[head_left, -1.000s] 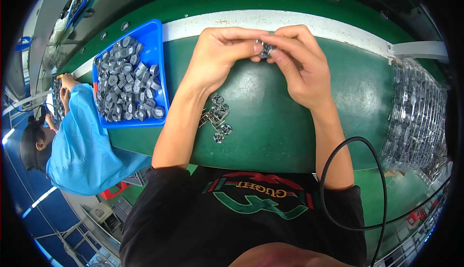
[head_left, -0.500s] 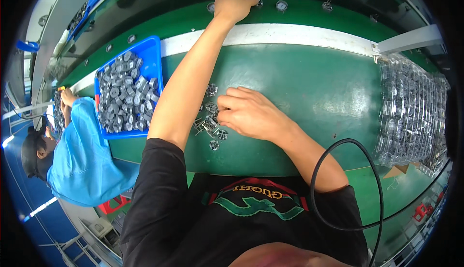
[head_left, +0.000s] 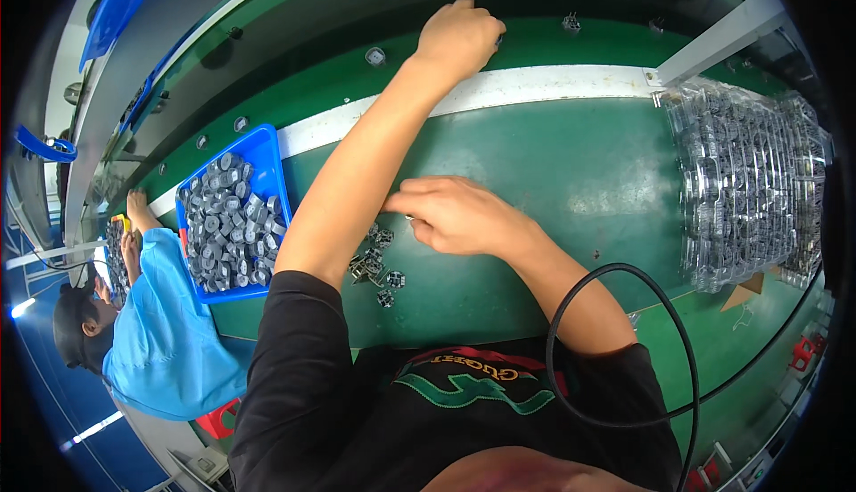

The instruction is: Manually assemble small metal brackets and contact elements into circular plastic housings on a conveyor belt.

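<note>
My left hand (head_left: pixel 456 39) reaches over the dark green belt at the far side, fingers curled. A dark bit of something shows at its fingertips, but the fingers hide the rest. A round grey part (head_left: pixel 375 56) lies on the belt left of that hand, and a small metal part (head_left: pixel 571 22) sits to its right. My right hand (head_left: pixel 459 216) hovers over the green table, index finger and thumb closed near a small pale spot I cannot identify. Just left of it, partly behind my left forearm, lies a cluster of small metal parts (head_left: pixel 367 265).
A blue tray (head_left: pixel 279 167) heaped with grey round parts stands at the left. Stacked clear plastic trays (head_left: pixel 744 189) fill the right end. A white rail (head_left: pixel 553 84) separates table and belt. A black cable (head_left: pixel 687 349) loops by my right arm. A blue-clad person (head_left: pixel 169 332) works at left.
The whole view has shifted, with the table lower in it. My left hand has come off the small metal part's spot and curls farther right along the belt. My right hand has risen off the metal cluster.
</note>
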Motion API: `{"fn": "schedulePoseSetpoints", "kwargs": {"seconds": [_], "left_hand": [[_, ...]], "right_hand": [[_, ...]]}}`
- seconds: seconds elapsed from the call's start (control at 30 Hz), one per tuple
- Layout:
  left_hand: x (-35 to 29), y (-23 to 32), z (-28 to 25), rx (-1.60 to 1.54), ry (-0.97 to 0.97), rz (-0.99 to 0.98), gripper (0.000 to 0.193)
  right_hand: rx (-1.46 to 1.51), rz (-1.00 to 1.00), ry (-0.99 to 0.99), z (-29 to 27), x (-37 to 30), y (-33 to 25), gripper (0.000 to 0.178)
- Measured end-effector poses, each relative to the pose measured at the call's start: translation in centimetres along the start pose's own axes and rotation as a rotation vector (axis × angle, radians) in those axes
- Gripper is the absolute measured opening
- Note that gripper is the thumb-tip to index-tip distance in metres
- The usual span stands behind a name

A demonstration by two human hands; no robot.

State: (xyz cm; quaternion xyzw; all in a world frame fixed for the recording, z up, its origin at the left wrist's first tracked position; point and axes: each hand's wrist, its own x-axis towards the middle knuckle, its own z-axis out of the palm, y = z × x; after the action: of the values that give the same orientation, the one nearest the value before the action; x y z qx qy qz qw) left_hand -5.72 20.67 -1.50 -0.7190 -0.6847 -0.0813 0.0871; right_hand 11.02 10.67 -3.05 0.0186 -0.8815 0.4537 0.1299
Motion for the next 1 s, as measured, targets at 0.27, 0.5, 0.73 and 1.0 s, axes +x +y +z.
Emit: {"fn": "schedulePoseSetpoints", "kwargs": {"seconds": [0.27,0.5,0.73,1.0], "left_hand": [[-0.9,1.5,0.0,-0.226,0.042,-0.052,0.023],[0.3,1.8,0.3,-0.380,-0.122,-0.055,0.026],[-0.1,2.2,0.7,-0.536,0.126,-0.001,0.016],[-14.0,2.3,-8.8,-1.564,0.266,-0.670,0.040]], "right_hand": [[-0.287,0.009,-0.005,0.3,-0.4,-0.5,0.014],[0.049,0.145,0.059,-1.3,0.2,-0.2,0.013],[0.103,0.107,0.193,-2.8,0.5,1.0,0.022],[0.549,0.397,0.448,-3.7,0.4,0.8,0.017]]}}
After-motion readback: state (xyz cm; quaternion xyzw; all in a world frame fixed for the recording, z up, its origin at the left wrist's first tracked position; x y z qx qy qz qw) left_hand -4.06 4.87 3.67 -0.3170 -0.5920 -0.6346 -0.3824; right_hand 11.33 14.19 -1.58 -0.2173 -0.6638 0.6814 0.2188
